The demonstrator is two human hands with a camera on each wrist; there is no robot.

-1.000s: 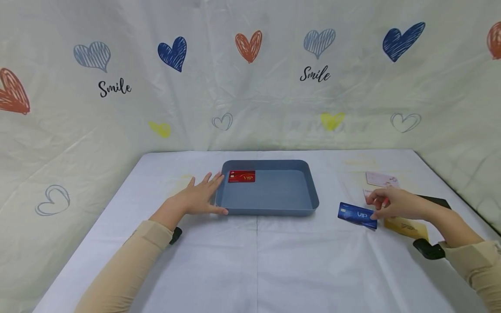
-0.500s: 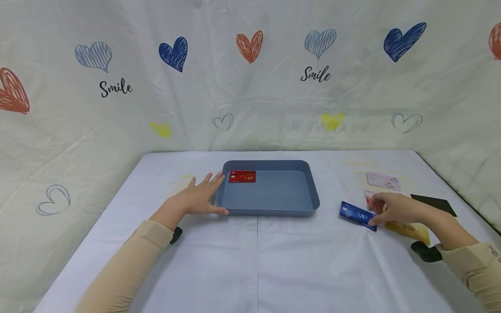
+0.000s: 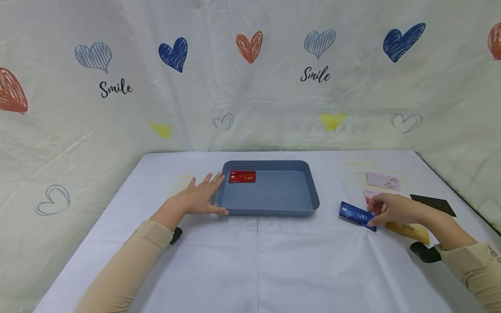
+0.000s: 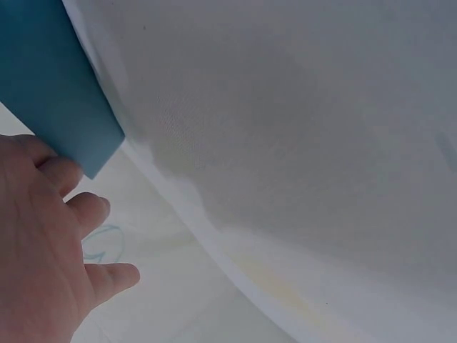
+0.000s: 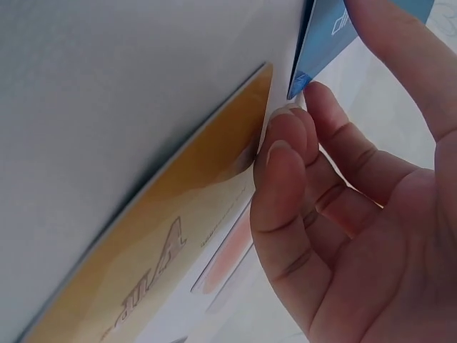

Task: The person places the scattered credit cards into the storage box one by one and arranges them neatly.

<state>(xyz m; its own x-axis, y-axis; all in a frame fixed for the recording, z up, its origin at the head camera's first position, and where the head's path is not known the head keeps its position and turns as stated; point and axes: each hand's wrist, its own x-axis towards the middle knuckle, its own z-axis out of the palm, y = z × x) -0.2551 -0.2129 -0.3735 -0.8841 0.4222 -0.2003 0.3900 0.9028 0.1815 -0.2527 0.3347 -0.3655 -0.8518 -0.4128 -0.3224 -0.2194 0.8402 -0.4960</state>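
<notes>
Observed left hand (image 3: 198,199) spread against tray (image 3: 274,194) holding red card (image 3: 242,177); found right hand (image 3: 398,208) pinching blue card (image 3: 353,214) near gold card (image 3: 410,231).

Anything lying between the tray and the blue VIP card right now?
No. In the head view, only bare white cloth lies between the tray and the blue VIP card.

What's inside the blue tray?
A red VIP card lies face up in the far left corner of the tray. I can't see anything else in there. The card covers the spot beneath it, so I can't tell what's under it.
</notes>
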